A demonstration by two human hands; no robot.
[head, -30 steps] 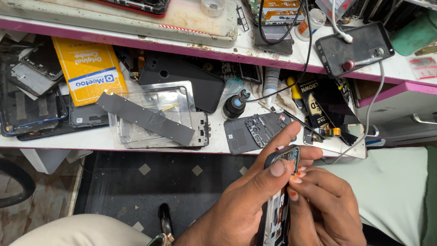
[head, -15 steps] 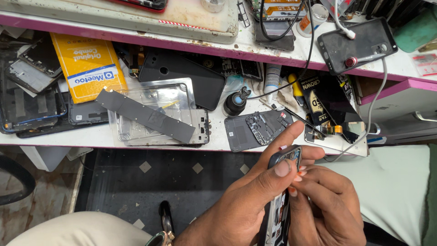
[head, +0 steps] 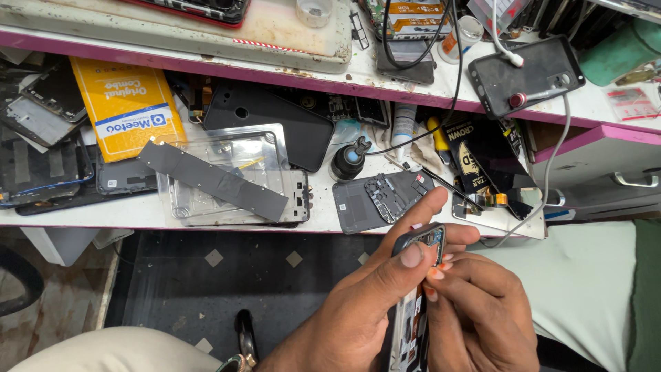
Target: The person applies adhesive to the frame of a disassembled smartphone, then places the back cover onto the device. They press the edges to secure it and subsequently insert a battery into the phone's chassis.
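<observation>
My left hand point(head: 365, 303) grips an opened phone point(head: 416, 296) held edge-on below the bench, thumb pressed near its top corner and fingers wrapped behind it. Its inner parts show at the upper end. My right hand point(head: 478, 317) rests against the phone's right side, fingertips pinched at its edge just under the left thumb. Whether those fingers hold a small tool or part is hidden. Both hands hover over my lap, just in front of the white bench edge point(head: 206, 224).
The bench carries a dark phone back panel point(head: 382, 200), a clear plastic tray with a grey strip point(head: 220, 179), a yellow box point(head: 127, 103), a small black bottle point(head: 348, 158), black covers and cables. A phone on a cable point(head: 523, 79) lies on the upper shelf.
Both hands keep their hold on the phone; they have shifted only slightly, and the view has drifted a little.
</observation>
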